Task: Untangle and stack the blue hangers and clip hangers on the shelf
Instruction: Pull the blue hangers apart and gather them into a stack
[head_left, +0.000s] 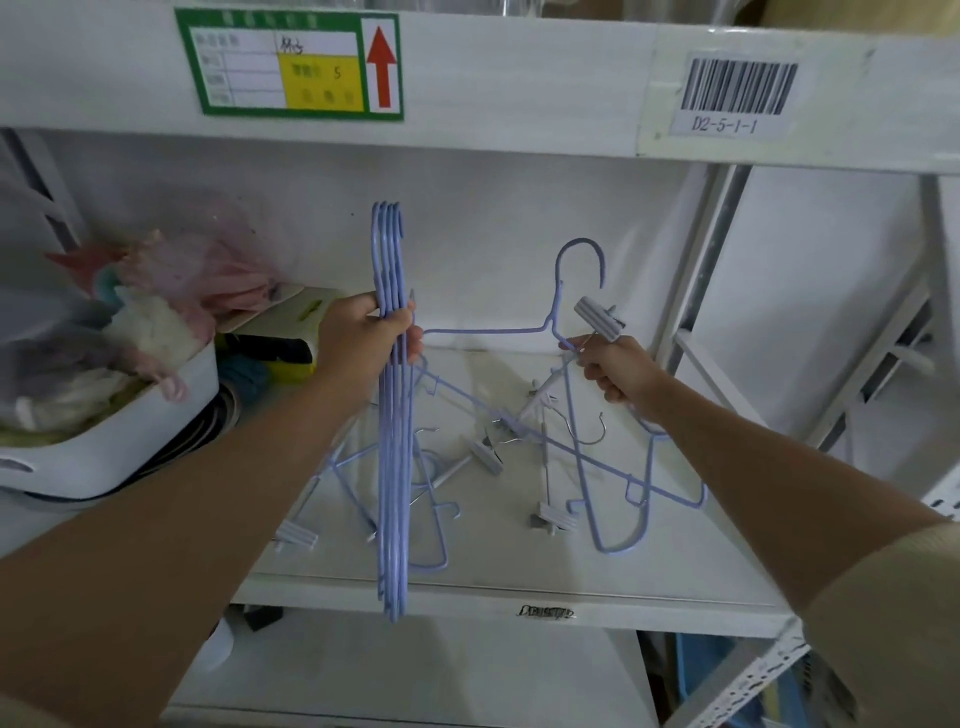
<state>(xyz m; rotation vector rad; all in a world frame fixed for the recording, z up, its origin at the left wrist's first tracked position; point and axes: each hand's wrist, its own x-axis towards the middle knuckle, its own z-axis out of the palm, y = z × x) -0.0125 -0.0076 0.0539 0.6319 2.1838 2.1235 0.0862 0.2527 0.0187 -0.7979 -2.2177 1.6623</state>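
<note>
My left hand grips a bunch of several blue hangers, held edge-on and upright, hooks at the top. My right hand holds another blue hanger with its hook up, together with the wire of a grey clip hanger whose clip sticks out above my fingers. That hanger's bar reaches across to my left hand. Below, a tangle of blue hangers and grey clip hangers lies on the white shelf.
A white basket full of pink and pale cloth items stands at the left of the shelf, with a yellow-green box behind it. The shelf's metal upright rises at the right. A labelled beam runs overhead.
</note>
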